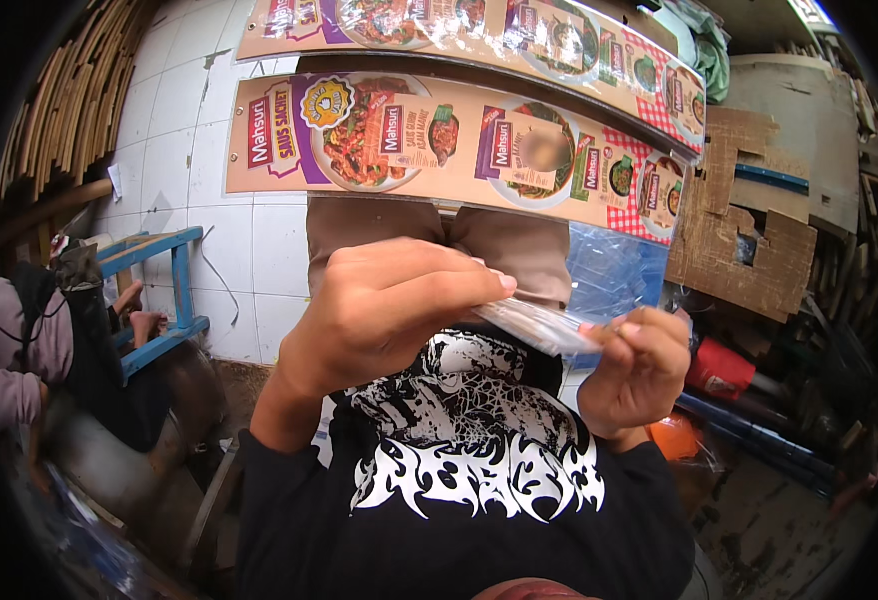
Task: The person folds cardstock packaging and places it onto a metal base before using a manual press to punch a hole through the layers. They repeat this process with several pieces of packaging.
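Observation:
Over my lap, both hands hold a thin, whitish, see-through plastic packet (pixel 537 325), slightly blurred. My left hand (pixel 389 305) is closed on its upper left end, with the fingers pressed together on top. My right hand (pixel 641 365) pinches the other end between thumb and curled fingers. What is inside the packet is too unclear to name. Just beyond my hands, a long printed cardboard display strip (pixel 439 150), tan with food pictures and a plastic cover, lies across above my knees. A second such strip (pixel 479 35) lies behind it.
A blue stool frame (pixel 181 280) stands at the left on white tiles, beside another person's sleeve (pixel 14 340) and bare foot. Wooden slats (pixel 74 90) lean at the far left. Cut brown board (pixel 749 230), more slats and a red object (pixel 721 370) are at the right.

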`<state>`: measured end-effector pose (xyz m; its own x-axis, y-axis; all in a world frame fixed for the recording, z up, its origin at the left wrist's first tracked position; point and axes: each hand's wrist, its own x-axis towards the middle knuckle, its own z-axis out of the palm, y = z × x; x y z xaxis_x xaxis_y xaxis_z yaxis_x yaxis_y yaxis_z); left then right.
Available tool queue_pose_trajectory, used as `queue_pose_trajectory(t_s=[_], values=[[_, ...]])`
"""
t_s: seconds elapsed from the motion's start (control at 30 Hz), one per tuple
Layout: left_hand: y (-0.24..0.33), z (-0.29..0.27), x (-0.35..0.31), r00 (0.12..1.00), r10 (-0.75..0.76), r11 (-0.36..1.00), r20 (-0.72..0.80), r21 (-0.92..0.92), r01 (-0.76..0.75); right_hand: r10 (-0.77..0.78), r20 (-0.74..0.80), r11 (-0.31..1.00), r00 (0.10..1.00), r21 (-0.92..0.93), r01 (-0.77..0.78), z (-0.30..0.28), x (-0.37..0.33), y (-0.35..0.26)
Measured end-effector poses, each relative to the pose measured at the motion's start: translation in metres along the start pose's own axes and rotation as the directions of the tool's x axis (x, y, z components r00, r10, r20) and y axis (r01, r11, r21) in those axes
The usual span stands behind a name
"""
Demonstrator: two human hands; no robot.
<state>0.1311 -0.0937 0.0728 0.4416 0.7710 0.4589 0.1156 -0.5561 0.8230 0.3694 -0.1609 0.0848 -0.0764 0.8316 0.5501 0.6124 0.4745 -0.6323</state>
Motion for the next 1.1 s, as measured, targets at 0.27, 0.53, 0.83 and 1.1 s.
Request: queue_pose_trajectory(t_s=[0.27,0.53,0.83,1.1], values=[[-0.009,0.004,-0.029,0.989,0.141,0.984,0.056,-0.115,-0.134,0.079,0.466,0.769,0.881,0.535,-0.351,-0.007,-0.007,0.011],[-0.015,0.010,-0.039,0.989,0.133,0.985,0.068,-0.119,-0.124,0.091,0.390,0.442,0.916,0.808,-0.388,0.051,-0.009,0.013],[-0.023,0.004,-0.047,0.983,0.161,0.986,0.086,0.031,-0.165,0.341,0.488,0.032,0.803,0.848,-0.529,0.072,-0.015,0.007],[-0.023,0.006,-0.047,0.991,0.122,0.992,-0.046,-0.034,-0.124,0.125,0.336,0.476,0.933,0.805,-0.354,0.067,-0.002,0.007]])
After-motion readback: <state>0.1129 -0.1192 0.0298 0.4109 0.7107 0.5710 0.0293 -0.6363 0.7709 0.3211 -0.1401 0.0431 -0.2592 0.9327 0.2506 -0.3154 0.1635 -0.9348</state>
